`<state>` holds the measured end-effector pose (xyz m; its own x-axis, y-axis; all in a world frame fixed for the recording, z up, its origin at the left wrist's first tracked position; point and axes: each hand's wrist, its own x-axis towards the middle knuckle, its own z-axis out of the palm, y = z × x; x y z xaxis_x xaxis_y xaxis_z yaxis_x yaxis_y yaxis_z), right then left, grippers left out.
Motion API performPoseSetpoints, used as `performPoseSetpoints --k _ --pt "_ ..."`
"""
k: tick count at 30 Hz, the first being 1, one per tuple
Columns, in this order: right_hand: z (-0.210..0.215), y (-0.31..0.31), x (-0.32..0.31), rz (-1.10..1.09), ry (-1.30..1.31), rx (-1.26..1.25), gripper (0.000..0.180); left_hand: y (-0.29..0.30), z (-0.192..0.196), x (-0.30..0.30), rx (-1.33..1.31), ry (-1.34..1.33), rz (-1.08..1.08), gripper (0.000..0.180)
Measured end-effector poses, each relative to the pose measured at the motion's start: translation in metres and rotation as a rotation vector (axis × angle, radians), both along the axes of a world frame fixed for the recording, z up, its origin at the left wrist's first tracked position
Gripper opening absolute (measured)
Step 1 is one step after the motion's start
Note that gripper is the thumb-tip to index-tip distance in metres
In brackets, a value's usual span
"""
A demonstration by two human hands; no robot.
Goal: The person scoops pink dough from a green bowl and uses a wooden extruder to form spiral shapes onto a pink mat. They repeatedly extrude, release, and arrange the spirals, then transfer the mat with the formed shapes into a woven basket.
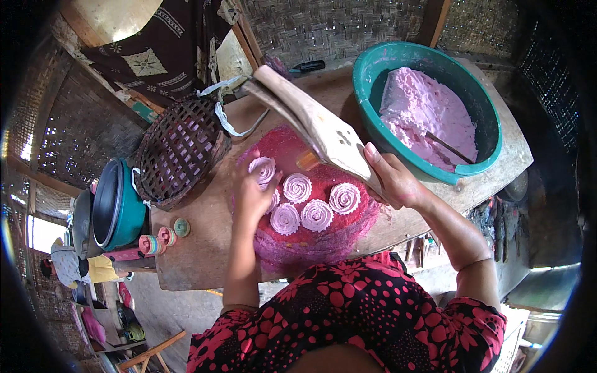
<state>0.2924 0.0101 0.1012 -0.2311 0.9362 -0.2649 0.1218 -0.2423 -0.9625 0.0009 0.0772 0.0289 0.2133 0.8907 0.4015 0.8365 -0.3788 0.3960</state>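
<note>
My left hand (250,198) is over the left part of a red-pink round surface (283,146), its fingers curled about the edge of a pale pink dough swirl (262,170). Several more dough swirls, such as a middle one (297,188) and a right one (344,198), lie close by; one is partly hidden by my left hand. My right hand (397,179) grips the near end of a wooden press (333,133), two long pieces lying against each other, with a small cluster of holes. It is held tilted above the surface, its far end pointing up and left.
At the back right of the wooden table (205,261) stands a green basin (491,118) of pink dough (429,112) with a stick (451,147) in it. A woven basket (180,149), a teal tub (127,211) and small striped molds (166,236) are at the left.
</note>
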Motion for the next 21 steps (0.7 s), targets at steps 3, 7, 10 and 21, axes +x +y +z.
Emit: performPoseSetpoints --k 3,7,10,21 --pt "0.034 -0.001 -0.002 0.207 -0.084 -0.031 0.081 -0.008 0.043 0.004 -0.249 -0.489 -0.404 0.045" --pt "0.075 -0.002 -0.014 0.377 -0.498 0.498 0.075 -0.013 0.066 0.004 -0.059 -0.325 -0.649 0.043" --pt "0.09 -0.002 -0.017 0.243 -0.758 0.862 0.051 -0.02 0.059 0.001 -0.069 -0.23 -0.735 0.041" --pt "0.046 0.056 -0.008 0.64 -0.502 0.709 0.063 -0.095 0.065 0.081 -1.414 -1.066 -1.148 0.035"
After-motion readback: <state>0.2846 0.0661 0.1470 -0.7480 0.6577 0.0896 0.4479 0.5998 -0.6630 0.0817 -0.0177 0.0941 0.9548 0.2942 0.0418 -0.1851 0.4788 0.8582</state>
